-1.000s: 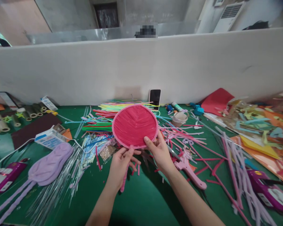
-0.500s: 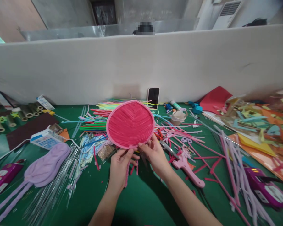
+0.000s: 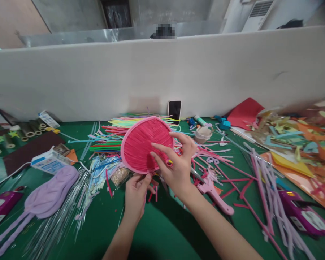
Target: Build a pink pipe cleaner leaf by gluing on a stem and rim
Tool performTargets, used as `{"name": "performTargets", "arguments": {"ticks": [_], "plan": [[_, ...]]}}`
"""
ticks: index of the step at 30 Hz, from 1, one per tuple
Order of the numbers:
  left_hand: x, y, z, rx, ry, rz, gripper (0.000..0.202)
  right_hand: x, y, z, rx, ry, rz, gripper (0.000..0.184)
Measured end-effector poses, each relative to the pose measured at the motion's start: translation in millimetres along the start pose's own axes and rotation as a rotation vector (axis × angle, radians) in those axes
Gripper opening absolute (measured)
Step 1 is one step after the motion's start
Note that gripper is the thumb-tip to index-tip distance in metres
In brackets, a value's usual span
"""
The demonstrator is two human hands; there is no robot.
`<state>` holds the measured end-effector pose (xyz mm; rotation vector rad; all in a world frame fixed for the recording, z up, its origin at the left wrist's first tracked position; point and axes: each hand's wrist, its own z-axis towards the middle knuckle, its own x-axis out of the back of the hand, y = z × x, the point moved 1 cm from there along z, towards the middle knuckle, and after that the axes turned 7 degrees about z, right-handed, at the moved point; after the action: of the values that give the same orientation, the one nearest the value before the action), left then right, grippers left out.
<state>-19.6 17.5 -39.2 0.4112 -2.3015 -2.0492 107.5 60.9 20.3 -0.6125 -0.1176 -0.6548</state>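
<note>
A round red fan (image 3: pixel 142 144) with a pink rim is held upright above the green table. My left hand (image 3: pixel 137 191) is closed on its lower edge, where a pink stem hangs down. My right hand (image 3: pixel 176 164) is open, fingers spread, lying against the fan's right side and face. A pink fan handle (image 3: pixel 215 196) lies on the table just right of my right wrist.
Coloured pipe cleaners and straws (image 3: pixel 111 139) lie behind the fan. A phone (image 3: pixel 174 110) leans on the white partition (image 3: pixel 162 76). A purple padded shape (image 3: pixel 50 193) lies left, two purple glue guns (image 3: pixel 303 216) at the sides, and cut foam sheets (image 3: pixel 300 144) right.
My right hand let go of the fan's lower edge, rose and opened against its right face. The fan turned slightly, and my left hand kept its hold.
</note>
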Motion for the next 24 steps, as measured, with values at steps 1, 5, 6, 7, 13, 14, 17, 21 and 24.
{"name": "performTargets", "arguments": {"ticks": [1,5,6,7,13,14,17,21,24], "plan": [[-0.6,-0.1,-0.9,0.0,-0.006,0.006,0.036,-3.7,-2.5,4.3,0.011,0.009,-0.001,0.015],[-1.7,2.0,-4.9,0.013,-0.017,0.03,0.036,-19.2,-7.1,10.4,0.016,0.013,0.027,0.008],[-1.3,2.3,-5.4,0.017,-0.018,0.034,0.035,-21.6,-7.2,10.4,0.024,0.003,0.031,0.007],[-0.6,2.2,-5.4,0.021,-0.018,0.035,0.034,-23.3,-7.1,10.2,0.033,-0.009,0.03,0.008],[5.8,-5.8,-0.7,0.027,-0.016,0.012,0.032,-25.1,-5.8,9.7,-0.017,-0.1,0.034,0.009],[6.6,-6.9,-0.3,0.028,-0.016,0.005,0.033,-24.7,-5.9,9.3,-0.037,-0.108,0.051,0.008],[7.6,-7.3,-1.2,0.039,-0.012,-0.015,0.034,-22.0,-5.9,7.7,-0.122,-0.102,0.113,0.006],[8.4,-3.0,-3.0,0.073,0.013,-0.047,0.036,-13.9,0.1,5.5,-0.218,-0.036,0.175,0.008],[14.4,-0.1,0.5,0.093,0.058,-0.087,0.037,-2.8,12.4,3.5,-0.24,0.011,0.221,0.012]]}}
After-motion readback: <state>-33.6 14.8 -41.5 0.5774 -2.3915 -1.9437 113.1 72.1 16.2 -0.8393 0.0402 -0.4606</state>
